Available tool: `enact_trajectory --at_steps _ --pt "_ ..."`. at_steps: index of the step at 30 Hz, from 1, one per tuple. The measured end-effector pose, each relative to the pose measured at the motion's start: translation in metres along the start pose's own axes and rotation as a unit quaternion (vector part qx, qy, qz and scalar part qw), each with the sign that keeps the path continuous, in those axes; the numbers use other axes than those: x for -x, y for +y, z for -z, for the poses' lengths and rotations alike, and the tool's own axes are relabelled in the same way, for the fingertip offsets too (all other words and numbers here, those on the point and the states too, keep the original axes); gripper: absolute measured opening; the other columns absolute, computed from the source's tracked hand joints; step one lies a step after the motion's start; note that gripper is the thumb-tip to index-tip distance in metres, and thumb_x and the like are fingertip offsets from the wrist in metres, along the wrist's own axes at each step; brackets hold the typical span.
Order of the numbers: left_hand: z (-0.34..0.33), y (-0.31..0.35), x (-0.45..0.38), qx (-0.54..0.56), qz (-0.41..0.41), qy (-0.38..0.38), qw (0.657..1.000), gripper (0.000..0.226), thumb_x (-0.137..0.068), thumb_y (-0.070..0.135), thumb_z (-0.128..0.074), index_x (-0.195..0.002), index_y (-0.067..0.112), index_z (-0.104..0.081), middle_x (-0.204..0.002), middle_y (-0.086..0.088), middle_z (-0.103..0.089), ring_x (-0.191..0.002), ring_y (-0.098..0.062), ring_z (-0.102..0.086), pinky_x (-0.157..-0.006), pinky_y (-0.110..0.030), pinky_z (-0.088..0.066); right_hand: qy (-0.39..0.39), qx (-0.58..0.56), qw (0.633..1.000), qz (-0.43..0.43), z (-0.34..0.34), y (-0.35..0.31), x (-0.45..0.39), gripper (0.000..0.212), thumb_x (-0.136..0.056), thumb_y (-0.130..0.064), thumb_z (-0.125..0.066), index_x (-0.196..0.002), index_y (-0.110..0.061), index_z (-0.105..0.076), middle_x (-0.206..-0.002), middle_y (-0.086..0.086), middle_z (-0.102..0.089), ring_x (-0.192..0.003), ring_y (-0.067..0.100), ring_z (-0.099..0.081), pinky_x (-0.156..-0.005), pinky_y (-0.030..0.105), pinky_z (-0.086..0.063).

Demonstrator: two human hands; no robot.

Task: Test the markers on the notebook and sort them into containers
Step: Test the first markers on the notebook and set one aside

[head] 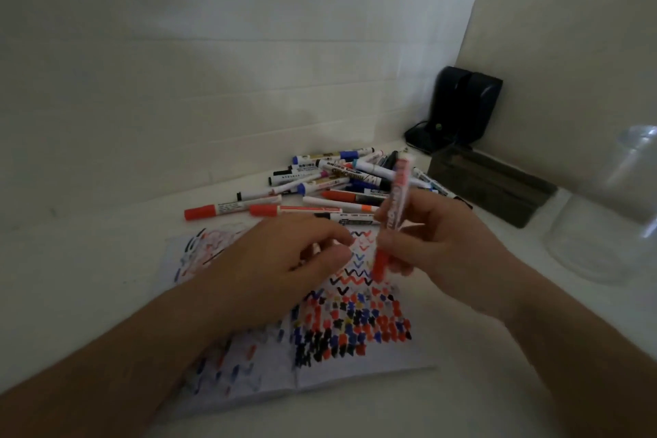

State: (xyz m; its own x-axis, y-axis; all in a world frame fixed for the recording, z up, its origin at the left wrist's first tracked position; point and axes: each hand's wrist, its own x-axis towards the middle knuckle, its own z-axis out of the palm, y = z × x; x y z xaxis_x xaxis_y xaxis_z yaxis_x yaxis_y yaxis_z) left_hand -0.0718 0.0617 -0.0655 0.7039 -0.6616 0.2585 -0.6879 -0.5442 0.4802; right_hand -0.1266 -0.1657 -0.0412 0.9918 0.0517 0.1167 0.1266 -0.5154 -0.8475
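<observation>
An open notebook lies on the white table, its pages covered with red, blue and black test marks. My right hand grips a red-and-white marker almost upright over the page, red end down. My left hand hovers over the left page with its fingers curled and thumb near the fingertips, just left of the marker's red end. Whether it holds anything is unclear. A pile of several markers lies behind the notebook.
A dark wooden box stands at the back right, and a clear glass jar to its right near the table edge. A black device with a cable sits in the corner. White walls close off the back and right.
</observation>
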Motion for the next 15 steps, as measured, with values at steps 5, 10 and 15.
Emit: enact_trajectory --at_steps 5,10,15 --pt "-0.015 0.017 0.006 0.039 -0.013 -0.023 0.999 0.026 -0.093 0.064 -0.048 -0.105 0.041 -0.045 -0.090 0.018 -0.058 -0.083 0.000 -0.057 -0.065 -0.014 -0.044 -0.014 -0.356 0.934 0.010 -0.038 0.008 -0.006 0.017 -0.079 -0.011 -0.078 -0.084 -0.007 -0.063 -0.083 0.023 -0.071 -0.072 0.034 -0.072 -0.065 0.040 -0.062" --pt "-0.016 0.010 0.005 -0.037 -0.032 0.036 0.998 0.020 -0.105 0.043 -0.032 -0.108 0.034 -0.050 -0.086 0.017 -0.055 -0.076 -0.004 -0.054 -0.067 -0.024 -0.047 0.056 -0.136 0.981 0.129 -0.043 0.014 -0.010 0.033 -0.080 -0.023 -0.085 -0.080 0.001 -0.063 -0.074 0.009 -0.069 -0.068 0.025 -0.068 -0.062 0.039 -0.061" --pt "-0.017 0.015 0.012 -0.064 -0.050 0.006 0.997 0.016 -0.105 0.052 -0.024 -0.111 0.047 -0.037 -0.069 0.013 -0.054 -0.075 -0.008 -0.056 -0.055 -0.017 -0.039 -0.032 -0.323 0.946 0.028 -0.043 0.011 -0.002 0.019 -0.099 -0.019 -0.060 -0.080 -0.016 -0.057 -0.055 0.006 -0.045 -0.042 0.012 -0.038 -0.042 0.020 -0.029"
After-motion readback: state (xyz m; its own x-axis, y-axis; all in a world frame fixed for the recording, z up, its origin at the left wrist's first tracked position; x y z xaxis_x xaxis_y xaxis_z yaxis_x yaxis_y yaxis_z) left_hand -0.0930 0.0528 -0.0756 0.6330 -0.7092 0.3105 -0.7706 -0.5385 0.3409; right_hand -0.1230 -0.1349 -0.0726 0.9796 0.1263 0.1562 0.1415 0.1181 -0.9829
